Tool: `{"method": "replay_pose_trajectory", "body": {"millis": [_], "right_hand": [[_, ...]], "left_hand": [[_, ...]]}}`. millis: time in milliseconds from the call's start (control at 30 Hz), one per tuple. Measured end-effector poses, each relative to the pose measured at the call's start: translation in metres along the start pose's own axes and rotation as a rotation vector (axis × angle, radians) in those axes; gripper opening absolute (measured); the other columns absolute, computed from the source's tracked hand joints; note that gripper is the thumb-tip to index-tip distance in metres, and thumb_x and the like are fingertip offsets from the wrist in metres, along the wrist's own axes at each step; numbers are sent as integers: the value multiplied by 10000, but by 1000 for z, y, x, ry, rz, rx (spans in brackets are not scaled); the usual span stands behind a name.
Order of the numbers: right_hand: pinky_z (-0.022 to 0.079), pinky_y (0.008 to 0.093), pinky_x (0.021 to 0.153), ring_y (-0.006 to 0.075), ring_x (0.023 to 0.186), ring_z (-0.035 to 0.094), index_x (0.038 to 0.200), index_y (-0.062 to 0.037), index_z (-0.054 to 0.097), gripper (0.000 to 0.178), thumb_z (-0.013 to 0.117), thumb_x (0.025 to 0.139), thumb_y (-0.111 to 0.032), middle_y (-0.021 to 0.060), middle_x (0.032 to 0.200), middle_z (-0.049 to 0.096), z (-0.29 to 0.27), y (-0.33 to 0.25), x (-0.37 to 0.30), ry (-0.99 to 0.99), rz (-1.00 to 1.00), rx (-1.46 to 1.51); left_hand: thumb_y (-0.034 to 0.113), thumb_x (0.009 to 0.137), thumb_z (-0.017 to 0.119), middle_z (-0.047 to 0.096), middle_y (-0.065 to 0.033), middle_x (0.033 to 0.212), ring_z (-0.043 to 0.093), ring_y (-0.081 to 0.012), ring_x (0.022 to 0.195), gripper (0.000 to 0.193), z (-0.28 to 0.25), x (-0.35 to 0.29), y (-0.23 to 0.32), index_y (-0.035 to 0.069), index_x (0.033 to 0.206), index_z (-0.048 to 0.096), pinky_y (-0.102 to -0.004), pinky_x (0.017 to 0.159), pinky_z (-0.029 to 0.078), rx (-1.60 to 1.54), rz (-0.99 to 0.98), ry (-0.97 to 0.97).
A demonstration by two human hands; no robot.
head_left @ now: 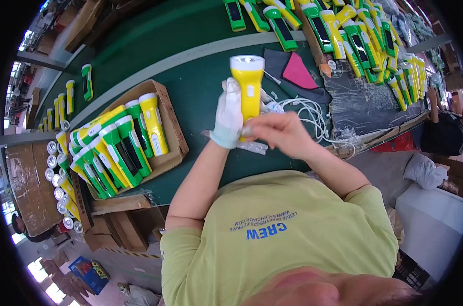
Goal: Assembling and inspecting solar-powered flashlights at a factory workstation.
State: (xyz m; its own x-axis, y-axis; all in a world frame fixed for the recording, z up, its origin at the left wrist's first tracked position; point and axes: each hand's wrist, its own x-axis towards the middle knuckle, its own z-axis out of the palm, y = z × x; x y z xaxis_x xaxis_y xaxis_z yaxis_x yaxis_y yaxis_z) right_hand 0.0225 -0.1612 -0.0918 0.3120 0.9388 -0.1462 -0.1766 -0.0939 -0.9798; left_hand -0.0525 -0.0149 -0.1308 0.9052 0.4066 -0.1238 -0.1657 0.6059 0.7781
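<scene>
A yellow flashlight [251, 86] with a white head stands upright in front of me, its lens end away from my body. My left hand [228, 109], in a white glove, is wrapped round its body from the left. My bare right hand [285, 133] is closed in a pinch at the flashlight's lower end. Whatever lies between those fingertips is hidden. A scrap of clear plastic [254, 148] shows just below the hands. Right of them lies a bundle of white cables [313, 116] on the green table [201, 79].
At left, a cardboard box [176, 133] holds several green and yellow flashlights. More flashlights [361, 43] are heaped at the far right, beside a worn black board [356, 104]. A pink cloth piece [299, 72] lies on dark fabric. Flashlights [87, 81] also stand on the green surface at far left.
</scene>
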Motion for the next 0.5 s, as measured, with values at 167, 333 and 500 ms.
{"method": "replay_pose_trajectory", "body": {"millis": [167,333,500], "right_hand": [[383,177,528,33,649,533,1015,18,681,169,599,932,-104,26,785,645,-22,-23,12,131,-136,-46],[437,194,603,48,699,541,1033,31,671,148,606,923,-44,21,857,657,-16,-31,20,201,-297,-240],[448,201,597,53,691,551,1021,21,667,134,606,921,-45,42,864,665,-17,-37,18,230,-375,-443]], "left_hand": [[558,967,406,596,-94,1096,592,-182,934,624,6,-17,9,57,1336,457,-346,800,494,-259,20,-51],[595,919,498,605,-41,987,592,-136,832,620,8,-25,16,72,1250,538,-293,720,505,-304,-137,-1],[589,955,412,591,-61,973,575,-146,794,609,23,-33,20,57,1238,505,-301,690,486,-122,-47,77]]}}
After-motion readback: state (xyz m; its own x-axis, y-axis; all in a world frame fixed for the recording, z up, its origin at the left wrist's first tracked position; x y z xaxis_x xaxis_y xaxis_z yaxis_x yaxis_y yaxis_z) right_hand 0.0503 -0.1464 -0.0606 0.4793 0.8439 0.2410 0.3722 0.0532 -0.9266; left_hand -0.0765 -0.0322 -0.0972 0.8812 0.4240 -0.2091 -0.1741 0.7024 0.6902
